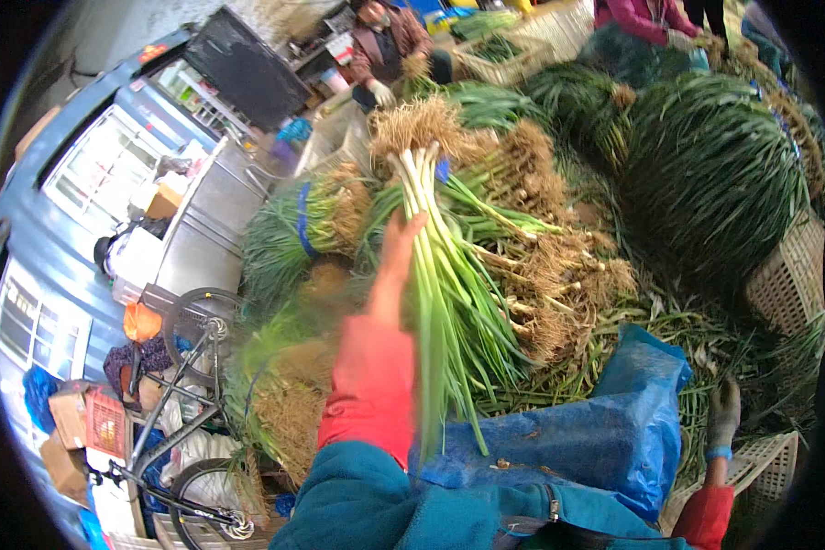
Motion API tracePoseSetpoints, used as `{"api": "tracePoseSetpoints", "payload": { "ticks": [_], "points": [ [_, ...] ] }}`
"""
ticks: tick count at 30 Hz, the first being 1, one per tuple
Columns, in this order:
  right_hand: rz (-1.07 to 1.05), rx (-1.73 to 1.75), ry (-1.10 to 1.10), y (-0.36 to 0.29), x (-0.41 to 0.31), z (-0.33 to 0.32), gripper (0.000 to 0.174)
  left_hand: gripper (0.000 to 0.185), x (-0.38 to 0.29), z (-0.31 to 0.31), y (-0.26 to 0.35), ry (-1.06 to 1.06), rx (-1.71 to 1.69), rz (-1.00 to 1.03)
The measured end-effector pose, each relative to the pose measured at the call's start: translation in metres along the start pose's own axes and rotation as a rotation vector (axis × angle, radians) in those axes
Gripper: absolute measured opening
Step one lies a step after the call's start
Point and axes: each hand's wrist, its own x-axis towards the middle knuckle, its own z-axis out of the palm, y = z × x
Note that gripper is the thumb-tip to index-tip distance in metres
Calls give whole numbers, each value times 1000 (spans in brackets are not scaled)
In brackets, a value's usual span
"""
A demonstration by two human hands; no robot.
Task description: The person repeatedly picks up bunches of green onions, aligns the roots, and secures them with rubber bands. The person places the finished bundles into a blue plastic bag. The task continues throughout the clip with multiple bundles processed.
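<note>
My left hand (402, 237), bare below a red sleeve, grips a bunch of green onions (430, 254) around its pale stems. The brown roots point away from me, and the long green leaves trail towards a blue plastic sheet (557, 433) over my lap. My right hand (723, 412), in a dirty glove, hangs low at the right above a pale plastic basket (763, 457); its fingers are too unclear to read. Beyond and right of the held bunch lies a pile of rooted onions (557, 295). At its left is a bundle tied with blue tape (304, 220).
Loose leaves (660, 316) cover the ground at the right. A large leafy heap (715, 179) stands behind them beside a woven plastic basket (787, 282). At the left are a bicycle (179, 399) and a metal table (203, 227). Co-workers sit at the top (392, 48).
</note>
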Motion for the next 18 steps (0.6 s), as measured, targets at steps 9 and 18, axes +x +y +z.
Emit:
{"api": "tracePoseSetpoints", "payload": {
  "ticks": [9,18],
  "points": [
    [-873,242,-691,-408,-100,62,89,44,-176,49,125,61,-28,428],
    [-811,504,-1421,-400,-144,114,61,49,-226,-5,158,-387,-355,200]
  ]
}}
